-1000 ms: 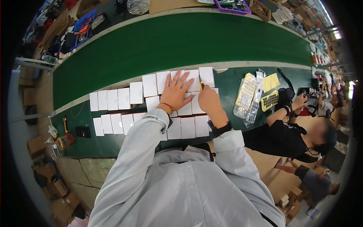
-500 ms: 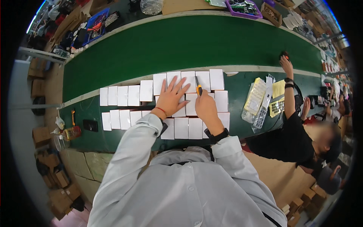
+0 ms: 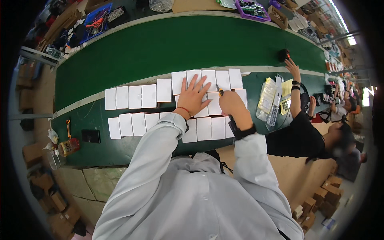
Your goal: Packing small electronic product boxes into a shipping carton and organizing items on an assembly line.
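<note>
White boxes [image 3: 135, 97] lie in uneven rows on the green table in front of me. My left hand [image 3: 192, 98] is spread flat, palm down, over the boxes of the back and middle rows. Just right of it, my right hand [image 3: 233, 105] is wrapped round an orange and black utility knife [image 3: 221, 91]. The knife's tip points away from me, against a box [image 3: 209, 81] in the back row. Parts of the middle row are hidden under my hands and forearms.
A green conveyor belt [image 3: 172, 46] runs behind the boxes. Yellow and clear plastic trays [image 3: 267, 100] lie to the right, beside a co-worker's arm [image 3: 295, 102] reaching over the belt. At left are a black phone-like object [image 3: 91, 136] and a jar [image 3: 69, 147].
Both my hands have moved a little to the right over the boxes, the knife still in my right hand. The view has shifted slightly.
</note>
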`<state>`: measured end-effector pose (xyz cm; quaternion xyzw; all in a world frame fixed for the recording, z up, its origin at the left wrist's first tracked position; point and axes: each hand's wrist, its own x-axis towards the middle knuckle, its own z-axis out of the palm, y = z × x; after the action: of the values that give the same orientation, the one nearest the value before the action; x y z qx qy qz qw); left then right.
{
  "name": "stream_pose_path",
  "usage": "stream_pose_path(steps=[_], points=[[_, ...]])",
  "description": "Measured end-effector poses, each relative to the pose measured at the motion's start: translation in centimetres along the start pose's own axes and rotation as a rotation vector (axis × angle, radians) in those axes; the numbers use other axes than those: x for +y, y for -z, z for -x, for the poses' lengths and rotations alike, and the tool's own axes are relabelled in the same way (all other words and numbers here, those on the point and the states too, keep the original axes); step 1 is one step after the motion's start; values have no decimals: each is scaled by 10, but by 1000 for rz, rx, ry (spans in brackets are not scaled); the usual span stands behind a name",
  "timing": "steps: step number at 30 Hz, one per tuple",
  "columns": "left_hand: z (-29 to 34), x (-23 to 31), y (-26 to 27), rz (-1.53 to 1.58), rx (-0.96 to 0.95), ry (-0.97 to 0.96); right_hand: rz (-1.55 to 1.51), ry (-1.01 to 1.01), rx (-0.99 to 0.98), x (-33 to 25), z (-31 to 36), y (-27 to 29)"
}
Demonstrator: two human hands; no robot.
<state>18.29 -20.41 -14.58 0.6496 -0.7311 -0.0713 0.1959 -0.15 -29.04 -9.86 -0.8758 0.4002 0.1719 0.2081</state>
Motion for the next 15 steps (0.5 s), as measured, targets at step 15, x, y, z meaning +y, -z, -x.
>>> stream_pose_path(steps=[15], points=[[34,-32,25,-41,-8,39,-365,-207,484,-75,-11,-37]])
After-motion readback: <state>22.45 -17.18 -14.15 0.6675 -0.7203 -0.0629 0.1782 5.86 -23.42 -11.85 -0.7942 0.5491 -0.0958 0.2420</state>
